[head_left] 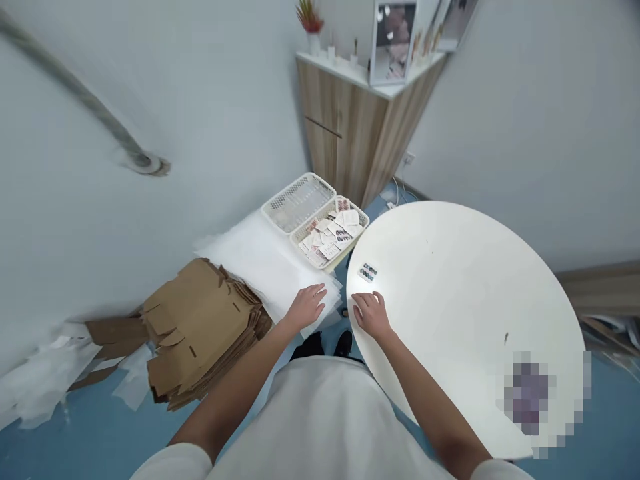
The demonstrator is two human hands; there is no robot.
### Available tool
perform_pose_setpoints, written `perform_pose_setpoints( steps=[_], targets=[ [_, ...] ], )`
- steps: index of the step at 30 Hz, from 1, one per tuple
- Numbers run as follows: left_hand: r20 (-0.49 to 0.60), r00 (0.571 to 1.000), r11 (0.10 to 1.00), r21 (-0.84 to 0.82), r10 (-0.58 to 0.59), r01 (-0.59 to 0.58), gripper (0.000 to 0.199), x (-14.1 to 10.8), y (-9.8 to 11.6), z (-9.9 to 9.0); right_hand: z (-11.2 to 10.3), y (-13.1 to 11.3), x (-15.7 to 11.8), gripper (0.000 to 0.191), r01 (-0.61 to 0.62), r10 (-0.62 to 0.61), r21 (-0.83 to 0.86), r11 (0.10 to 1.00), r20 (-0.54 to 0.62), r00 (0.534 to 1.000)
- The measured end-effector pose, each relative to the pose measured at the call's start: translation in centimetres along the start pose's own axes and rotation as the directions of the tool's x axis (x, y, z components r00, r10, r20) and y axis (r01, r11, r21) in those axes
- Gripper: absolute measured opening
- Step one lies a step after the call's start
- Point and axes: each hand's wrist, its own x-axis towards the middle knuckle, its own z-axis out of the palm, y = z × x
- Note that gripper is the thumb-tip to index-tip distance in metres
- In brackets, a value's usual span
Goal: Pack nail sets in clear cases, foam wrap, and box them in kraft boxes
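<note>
My left hand (306,307) is over the right edge of a stack of thin white sheets (265,257), fingers apart and holding nothing. At the left edge of the round white table (450,280), my right hand (371,313) has its fingers spread, with nothing in it. Just beyond its fingertips a small card with two rows of dark, shiny pieces (368,272) lies on the table. Past the sheets, an open white basket (330,233) holds many small white cards, some with reddish or dark pieces. Its perforated lid or second tray (299,202) adjoins it on the left.
Flattened brown cardboard boxes (200,327) are stacked at the left, with loose white wrapping (55,373) beside them. A wood-grain cabinet (350,127) bears a framed picture (393,43) and a plant (310,20). A blurred patch (529,398) covers the table's lower right.
</note>
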Motion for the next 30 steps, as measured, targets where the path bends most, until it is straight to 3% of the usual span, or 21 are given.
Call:
perform_pose_setpoints(
  steps=[6, 12, 15, 22, 27, 30],
  targets=[
    [0.026, 0.994, 0.993, 0.040, -0.109, 0.108, 0.037, -0.3, -4.0, -6.0, -0.8, -2.9, 8.6, 0.027, 0.101, -0.099, -0.029, 0.994, 0.069, 0.993],
    [0.084, 0.977, 0.980, -0.031, -0.196, 0.199, 0.045, 0.0, -9.2, -10.3, -1.2, -6.5, 16.5, 0.028, 0.024, -0.016, -0.031, 0.999, 0.229, 0.973],
    [0.071, 0.977, 0.967, -0.146, -0.201, 0.209, 0.047, 1.2, -11.6, -11.1, -1.0, -7.4, 18.8, 0.030, -0.016, 0.017, -0.006, 1.000, 0.249, 0.968],
    [0.073, 0.919, 0.864, -0.318, -0.388, 0.390, 0.045, 6.0, -16.5, -11.7, 1.2, -6.6, 25.2, 0.035, -0.065, 0.041, 0.094, 0.993, 0.243, 0.969],
    [0.029, 0.868, 0.843, -0.227, -0.495, 0.488, 0.041, 10.0, -20.6, -11.7, 4.6, -6.6, 31.9, 0.037, -0.075, -0.002, 0.228, 0.971, 0.322, 0.947],
    [-0.015, 0.829, 0.822, -0.137, -0.559, 0.552, 0.046, 12.1, -23.0, -11.4, 7.1, -7.5, 35.6, 0.035, -0.070, -0.006, 0.206, 0.976, 0.348, 0.937]
  ],
)
